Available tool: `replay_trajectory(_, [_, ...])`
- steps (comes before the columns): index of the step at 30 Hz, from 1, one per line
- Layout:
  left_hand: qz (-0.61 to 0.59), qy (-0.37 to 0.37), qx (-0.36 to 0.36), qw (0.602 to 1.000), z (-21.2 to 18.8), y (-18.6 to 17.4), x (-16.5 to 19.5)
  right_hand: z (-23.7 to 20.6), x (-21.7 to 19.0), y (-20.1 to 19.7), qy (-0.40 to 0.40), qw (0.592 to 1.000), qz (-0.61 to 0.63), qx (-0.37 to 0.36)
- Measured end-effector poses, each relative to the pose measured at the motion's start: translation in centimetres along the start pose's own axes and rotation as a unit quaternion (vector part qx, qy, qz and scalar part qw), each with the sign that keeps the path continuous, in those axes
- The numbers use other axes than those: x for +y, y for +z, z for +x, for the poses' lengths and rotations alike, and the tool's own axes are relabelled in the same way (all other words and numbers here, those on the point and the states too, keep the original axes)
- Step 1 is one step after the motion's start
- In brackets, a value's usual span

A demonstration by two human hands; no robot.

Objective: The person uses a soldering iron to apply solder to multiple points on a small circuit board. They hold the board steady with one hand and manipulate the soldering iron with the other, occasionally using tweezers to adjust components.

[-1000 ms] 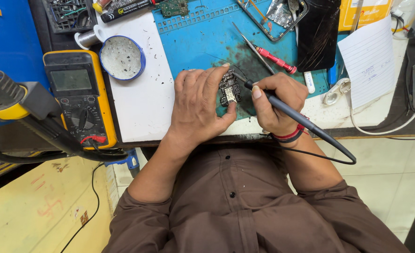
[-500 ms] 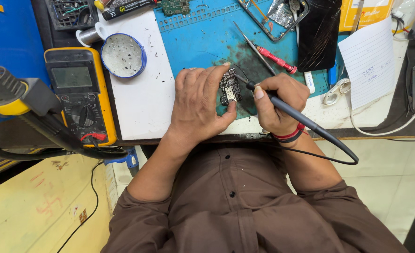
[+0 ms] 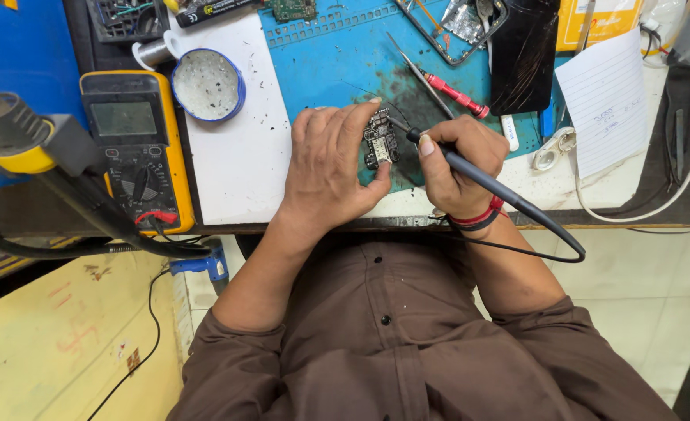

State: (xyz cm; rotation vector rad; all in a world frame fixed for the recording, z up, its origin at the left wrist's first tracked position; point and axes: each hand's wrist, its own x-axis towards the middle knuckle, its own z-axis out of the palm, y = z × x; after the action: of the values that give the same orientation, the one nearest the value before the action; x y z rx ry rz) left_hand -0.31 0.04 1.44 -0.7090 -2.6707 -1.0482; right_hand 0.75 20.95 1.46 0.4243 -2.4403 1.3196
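Observation:
A small dark circuit board (image 3: 379, 139) lies on the blue work mat (image 3: 329, 62). My left hand (image 3: 331, 164) pins it down from the left, fingertips on its top edge and thumb at its lower side. My right hand (image 3: 452, 162) grips a black soldering iron (image 3: 481, 178) like a pen, with its tip touching the board's upper right part. The iron's cable loops off to the right below my wrist.
A yellow multimeter (image 3: 134, 148) sits at the left, beside a round blue tin (image 3: 207, 83). A red-handled screwdriver (image 3: 454, 93), tweezers, an opened phone frame (image 3: 458, 27) and a sheet of paper (image 3: 606, 97) lie behind and right. A white pad (image 3: 232, 156) covers the bench left of the mat.
Both hands hold nearly the same pose. The iron's tip has shifted slightly on the board, and the view has drifted a little.

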Motion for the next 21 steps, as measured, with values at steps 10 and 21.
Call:
replay_trajectory(10, [0.000,0.004,0.001,1.000,-0.01,-0.03,-0.22,-0.02,0.11,0.15,0.003,1.000,-0.005,-0.002])
replay_trajectory(21, [-0.005,0.001,0.003,1.000,0.09,0.04,-0.29,0.10,0.28,0.30,-0.001,1.000,0.003,0.002])
